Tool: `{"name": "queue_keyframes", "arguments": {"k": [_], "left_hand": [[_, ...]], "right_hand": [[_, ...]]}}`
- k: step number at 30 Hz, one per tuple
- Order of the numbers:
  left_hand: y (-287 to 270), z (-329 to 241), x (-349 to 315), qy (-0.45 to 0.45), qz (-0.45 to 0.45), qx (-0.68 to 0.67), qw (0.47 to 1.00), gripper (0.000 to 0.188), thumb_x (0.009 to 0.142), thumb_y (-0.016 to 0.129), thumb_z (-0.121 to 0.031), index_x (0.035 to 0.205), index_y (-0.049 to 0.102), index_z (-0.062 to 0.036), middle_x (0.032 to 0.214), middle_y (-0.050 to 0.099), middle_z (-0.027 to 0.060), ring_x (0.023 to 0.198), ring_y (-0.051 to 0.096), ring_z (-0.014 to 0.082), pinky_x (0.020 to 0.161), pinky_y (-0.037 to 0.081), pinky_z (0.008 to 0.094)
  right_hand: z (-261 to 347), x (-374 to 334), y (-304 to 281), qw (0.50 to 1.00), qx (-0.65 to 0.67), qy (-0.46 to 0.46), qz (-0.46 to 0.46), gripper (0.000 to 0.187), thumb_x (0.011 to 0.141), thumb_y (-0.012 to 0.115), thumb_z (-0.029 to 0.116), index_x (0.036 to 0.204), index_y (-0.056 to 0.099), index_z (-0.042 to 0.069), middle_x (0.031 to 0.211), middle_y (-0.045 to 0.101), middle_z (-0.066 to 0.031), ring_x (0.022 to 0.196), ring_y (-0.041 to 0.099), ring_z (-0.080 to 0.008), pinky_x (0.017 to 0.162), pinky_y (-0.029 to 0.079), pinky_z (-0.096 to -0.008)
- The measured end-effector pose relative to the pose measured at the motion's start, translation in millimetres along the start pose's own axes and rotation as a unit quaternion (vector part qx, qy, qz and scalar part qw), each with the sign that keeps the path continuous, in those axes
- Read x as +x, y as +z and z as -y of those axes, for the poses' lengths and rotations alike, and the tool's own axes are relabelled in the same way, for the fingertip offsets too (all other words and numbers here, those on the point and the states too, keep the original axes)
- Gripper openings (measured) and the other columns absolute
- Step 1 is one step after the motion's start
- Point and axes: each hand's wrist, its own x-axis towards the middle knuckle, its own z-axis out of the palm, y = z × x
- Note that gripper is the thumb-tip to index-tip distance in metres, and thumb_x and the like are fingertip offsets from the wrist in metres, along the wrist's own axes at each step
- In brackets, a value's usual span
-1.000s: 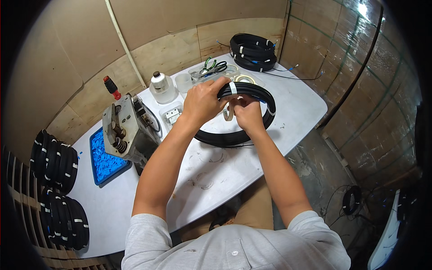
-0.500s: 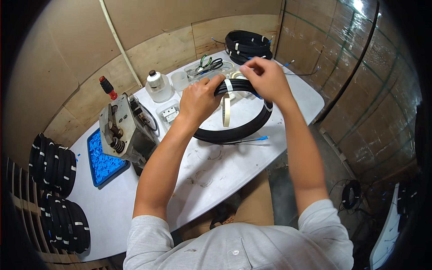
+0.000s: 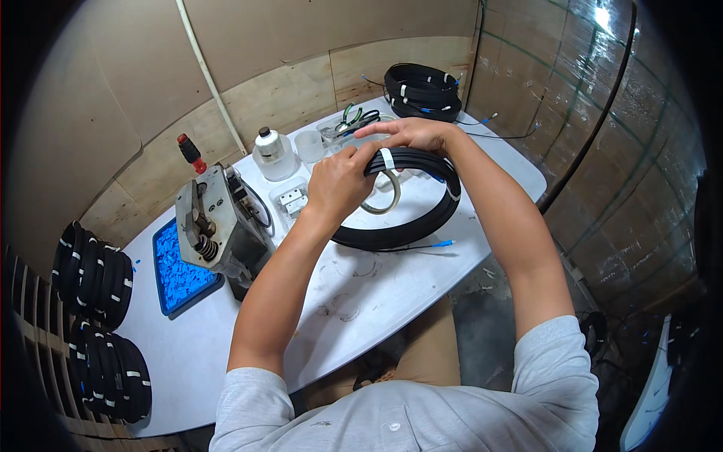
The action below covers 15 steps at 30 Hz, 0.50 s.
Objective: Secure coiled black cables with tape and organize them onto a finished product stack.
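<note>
My left hand [image 3: 339, 181] is closed around the far-left part of a coil of black cable [image 3: 407, 235], holding it tilted over the table. A white tape band [image 3: 388, 158] crosses the coil beside my left fingers. My right hand [image 3: 418, 135] lies over the coil's far side, its index finger stretched left; its other fingers, partly hidden, appear to grip the coil by the band. Inside the ring, below the band, hangs a roll of cream tape [image 3: 393, 202]. A cable end with a blue connector [image 3: 443, 243] sticks out at the coil's near side.
On the white table [image 3: 354, 301] stand a metal press [image 3: 218, 218], a blue tray [image 3: 181, 305] of small blue pieces, a bottle [image 3: 269, 151] in a clear container, a plastic cup [image 3: 309, 145] and cutting tools [image 3: 358, 119]. Taped cable coils [image 3: 423, 90] sit far right; more [image 3: 109, 369] are stacked left.
My right hand has come down and left from above the coil onto its far side. The tape roll has turned from edge-on to showing its round face. My left hand keeps its hold.
</note>
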Motion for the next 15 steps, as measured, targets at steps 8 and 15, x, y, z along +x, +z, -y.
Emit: {"name": "queue_keyframes", "arguments": {"k": [8,15], "left_hand": [[2.0,0.6,-1.1,0.018,-0.02,-0.015,1.0,0.028,0.078,0.071,-0.012,0.105,0.062,-0.0148,0.078,0.067,0.01,0.069,0.067,0.0368,0.059,0.053,0.0474],[5.5,2.7,2.8,0.019,-0.015,-0.014,1.0,0.026,0.078,0.07,-0.014,0.103,0.06,-0.0116,0.08,0.067,0.0125,0.067,0.066,0.039,0.057,0.053,0.049]], "right_hand": [[5.2,-2.8,-0.4,0.999,0.027,0.041,0.022,0.053,0.09,0.066,0.006,0.141,0.053,0.016,0.104,0.068,-0.0028,0.084,0.064,-0.0052,0.072,0.053,-0.0221],[13.7,-8.5,-5.3,0.991,0.097,-0.036,-0.081,0.052,0.087,0.068,-0.001,0.134,0.045,0.003,0.08,0.063,-0.0049,0.064,0.056,-0.0062,0.054,0.046,-0.022]]}}
